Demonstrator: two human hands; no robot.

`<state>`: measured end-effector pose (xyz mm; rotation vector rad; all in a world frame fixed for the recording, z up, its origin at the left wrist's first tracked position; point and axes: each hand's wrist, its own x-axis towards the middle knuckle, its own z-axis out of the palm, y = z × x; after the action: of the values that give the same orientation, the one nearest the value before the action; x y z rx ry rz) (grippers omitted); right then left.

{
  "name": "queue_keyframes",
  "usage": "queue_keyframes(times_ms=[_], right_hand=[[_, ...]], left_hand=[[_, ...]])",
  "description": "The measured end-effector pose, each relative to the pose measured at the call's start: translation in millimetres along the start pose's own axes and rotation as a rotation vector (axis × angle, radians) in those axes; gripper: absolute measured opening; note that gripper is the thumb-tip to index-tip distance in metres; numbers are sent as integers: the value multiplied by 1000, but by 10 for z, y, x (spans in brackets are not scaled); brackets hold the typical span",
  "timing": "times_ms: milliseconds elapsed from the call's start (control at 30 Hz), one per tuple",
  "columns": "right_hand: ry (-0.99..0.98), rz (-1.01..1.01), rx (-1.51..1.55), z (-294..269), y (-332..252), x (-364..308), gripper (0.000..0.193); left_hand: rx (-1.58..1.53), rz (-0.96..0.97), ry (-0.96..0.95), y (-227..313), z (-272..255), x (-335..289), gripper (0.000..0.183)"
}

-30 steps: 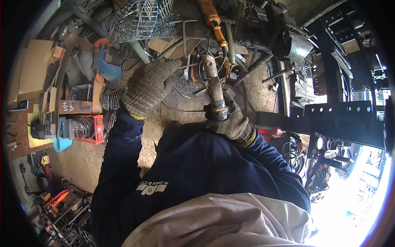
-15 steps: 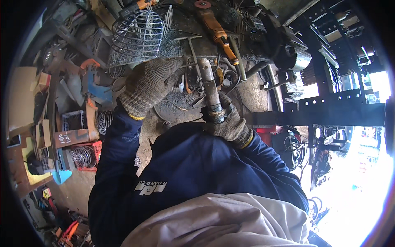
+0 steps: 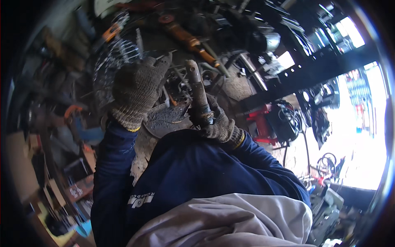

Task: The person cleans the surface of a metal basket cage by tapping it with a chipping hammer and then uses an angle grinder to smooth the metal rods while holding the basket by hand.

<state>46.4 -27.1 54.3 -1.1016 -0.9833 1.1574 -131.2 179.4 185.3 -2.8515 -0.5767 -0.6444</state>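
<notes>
My right hand (image 3: 217, 121), in a grey knitted glove, is wrapped round the lower end of a worn metal tube (image 3: 197, 84). The tube has a hole near its top, and a wrapped band shows just above my fingers. It points up and away from my body. My left hand (image 3: 138, 88), gloved alike, is closed to the left of the tube and apart from it. A thin tip shows by its fingers, but what they hold is too blurred to name. Past the left hand lies a round wire guard (image 3: 119, 53), smeared by motion.
An orange angle grinder (image 3: 187, 39) with a reddish disc lies beyond the tube. A dark beam (image 3: 304, 70) runs across the right side, with a red-and-black machine (image 3: 279, 121) below it. Cardboard (image 3: 20, 164) and a blue clamp-like tool (image 3: 88, 133) are at left.
The whole view has turned and blurred as my head moved. Both hands and the tube appear slightly further left. My left hand's fingers have come away from the tube's top. The right hand keeps its grip.
</notes>
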Motion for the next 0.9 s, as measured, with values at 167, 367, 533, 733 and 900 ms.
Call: queue_keyframes(times_ms=[167,367,533,733,900], right_hand=[[250,-164,-20,-582,-249,-63,90],[1087,-620,-324,-1143,-1135,-207,40],[1371,-816,-484,-2069,-1258,-28,18],[1513,-731,-829,-2887,-1131,354,22],[1521,-495,-966,-2758,-1033,784,36]], left_hand=[[-64,233,542,273,-149,355,52],[-207,87,273,90,158,48,49],[-271,-183,64,-129,565,-447,44],[-314,-318,103,-122,704,-545,43],[-328,-461,147,-175,631,-636,41]])
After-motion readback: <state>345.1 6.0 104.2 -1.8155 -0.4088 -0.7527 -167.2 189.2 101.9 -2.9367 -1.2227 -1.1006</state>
